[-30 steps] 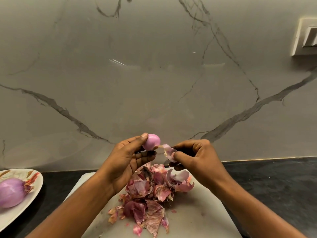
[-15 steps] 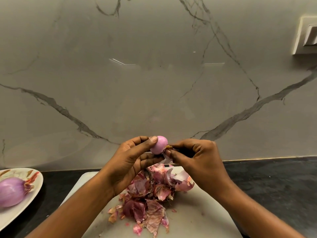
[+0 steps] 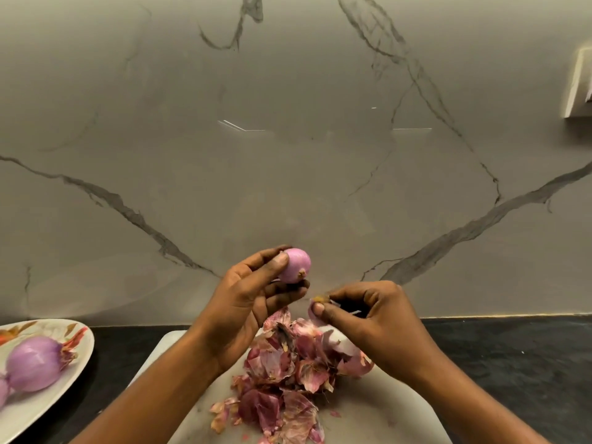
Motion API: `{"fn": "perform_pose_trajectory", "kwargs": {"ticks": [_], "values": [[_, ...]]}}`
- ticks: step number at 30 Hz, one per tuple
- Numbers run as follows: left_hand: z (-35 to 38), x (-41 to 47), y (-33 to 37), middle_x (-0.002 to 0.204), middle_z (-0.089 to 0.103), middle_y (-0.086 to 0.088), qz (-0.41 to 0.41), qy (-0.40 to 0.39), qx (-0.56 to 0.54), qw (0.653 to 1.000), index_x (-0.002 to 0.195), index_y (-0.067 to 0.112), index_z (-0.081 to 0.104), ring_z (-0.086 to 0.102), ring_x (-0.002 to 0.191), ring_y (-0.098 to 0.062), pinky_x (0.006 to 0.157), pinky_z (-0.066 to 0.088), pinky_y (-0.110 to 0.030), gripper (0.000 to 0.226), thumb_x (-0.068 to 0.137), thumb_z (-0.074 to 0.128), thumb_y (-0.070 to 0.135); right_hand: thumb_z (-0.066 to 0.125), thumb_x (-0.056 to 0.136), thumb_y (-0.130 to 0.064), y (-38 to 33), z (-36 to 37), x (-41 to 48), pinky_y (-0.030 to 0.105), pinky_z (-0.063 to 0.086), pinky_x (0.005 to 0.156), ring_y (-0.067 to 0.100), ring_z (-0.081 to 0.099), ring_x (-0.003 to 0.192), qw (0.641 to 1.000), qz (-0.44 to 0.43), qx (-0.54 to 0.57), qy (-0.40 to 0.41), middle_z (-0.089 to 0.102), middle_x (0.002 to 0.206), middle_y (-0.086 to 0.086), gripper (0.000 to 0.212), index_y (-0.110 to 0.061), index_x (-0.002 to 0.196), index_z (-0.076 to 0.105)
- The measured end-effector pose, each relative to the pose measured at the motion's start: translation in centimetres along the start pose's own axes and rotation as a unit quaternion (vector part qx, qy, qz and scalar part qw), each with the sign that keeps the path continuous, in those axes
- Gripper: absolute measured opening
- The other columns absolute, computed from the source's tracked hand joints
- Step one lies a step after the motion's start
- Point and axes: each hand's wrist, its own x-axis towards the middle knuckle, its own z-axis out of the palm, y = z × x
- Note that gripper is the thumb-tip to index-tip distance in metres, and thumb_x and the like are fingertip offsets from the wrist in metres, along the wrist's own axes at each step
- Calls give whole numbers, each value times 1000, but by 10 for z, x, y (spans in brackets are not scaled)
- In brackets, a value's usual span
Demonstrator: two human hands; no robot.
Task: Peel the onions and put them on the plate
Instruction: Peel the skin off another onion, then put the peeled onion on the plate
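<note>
Wall (image 3: 288,161) of grey stone with dark lines fills the back. One dark counter (image 3: 512,363) runs below it. One white board (image 3: 384,421) lies on the counter in the middle. One plate (image 3: 48,408) sits on the counter at the left, near the board.

Two hands are up above the board. The left hand (image 3: 243,302) holds one small onion (image 3: 296,265), with the thumb on top and the fingers curled under it. The right hand (image 3: 378,318) is just beside it and a bit lower. Its thumb and first finger pinch one little bit of skin (image 3: 315,307).

One heap of purple skins (image 3: 288,379) lies on the board under the hands.

One big onion (image 3: 33,363) lies on the plate. Part of a second onion (image 3: 2,390) shows at the left edge. That makes three onions.
</note>
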Motion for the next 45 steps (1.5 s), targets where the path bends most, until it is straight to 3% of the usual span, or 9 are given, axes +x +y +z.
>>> {"fn": "perform_pose_trajectory", "kwargs": {"ticks": [7, 13, 18, 26, 30, 35, 39, 41, 45], "values": [[-3, -2, 7, 129, 68, -30, -1, 13, -27, 1000, 138, 12, 66, 74, 102, -40, 84, 65, -39, 48, 91, 67, 24, 82, 85, -44, -2, 5, 4, 24, 59, 98, -10, 67, 108, 996, 1, -63, -60, 73, 109, -32, 24, -40, 108, 77], [16, 6, -4, 132, 70, -18, 44, -2, 152, 987, 145, 17, 59, 74, 108, -38, 90, 62, -38, 51, 96, 72, 12, 80, 77, -58, -3, -11, -3, 31, 63, 91, -9, 71, 100, 1000, -17, -3, -4, 75, 107, -32, 34, -42, 107, 79], [15, -13, 11, 141, 62, -19, 58, 16, 188, 980, 143, 11, 59, 69, 120, -34, 99, 60, -45, 54, 93, 75, -2, 44, 67, -101, -14, -3, -8, 25, 58, 82, -18, 64, 103, 992, -87, -79, -45, 61, 116, -51, 54, -80, 116, 52], [-16, -83, 57, 130, 72, -15, 91, 78, 282, 952, 138, 11, 66, 72, 119, -32, 104, 58, -49, 50, 90, 80, 4, 57, 87, -71, -13, -1, -13, 26, 53, 88, -21, 57, 114, 983, -124, -106, -83, 57, 122, -51, 31, -80, 116, 51], [-60, -132, 92, 127, 75, 1, 83, 141, 397, 903, 136, 19, 68, 74, 114, -19, 100, 60, -36, 50, 89, 84, 14, 49, 86, -85, -8, 0, -13, 32, 57, 92, -16, 60, 113, 982, -132, -104, -84, 57, 129, -47, 35, -76, 119, 54], [-120, -181, 143, 117, 76, 19, 14, 235, 589, 773, 129, 34, 73, 72, 106, -1, 95, 58, -26, 44, 87, 83, 42, 43, 81, -92, 1, 2, -11, 31, 55, 91, -5, 65, 115, 985, -124, -99, -73, 66, 122, -39, 44, -73, 119, 56], [-162, -198, 173, 108, 80, 10, -7, 308, 586, 749, 120, 24, 79, 74, 100, -8, 93, 61, -32, 37, 87, 84, 39, 64, 90, -64, 11, 5, -7, 32, 57, 90, -7, 65, 114, 985, -126, -102, -64, 65, 122, -41, 27, -72, 115, 60], [-181, -201, 177, 108, 79, 5, -24, 334, 576, 746, 119, 20, 79, 73, 103, -14, 91, 61, -36, 37, 87, 83, 38, 70, 88, -52, 14, 6, -5, 26, 52, 94, -10, 63, 114, 985, -120, -106, -64, 60, 126, -45, 36, -74, 114, 58], [-206, -199, 167, 113, 76, 1, -59, 350, 589, 726, 123, 17, 77, 69, 102, -18, 93, 60, -40, 44, 87, 83, 42, 65, 85, -63, 21, 7, -3, 25, 50, 100, -7, 63, 118, 983, -120, -112, -76, 60, 127, -44, 33, -74, 115, 58]]}}
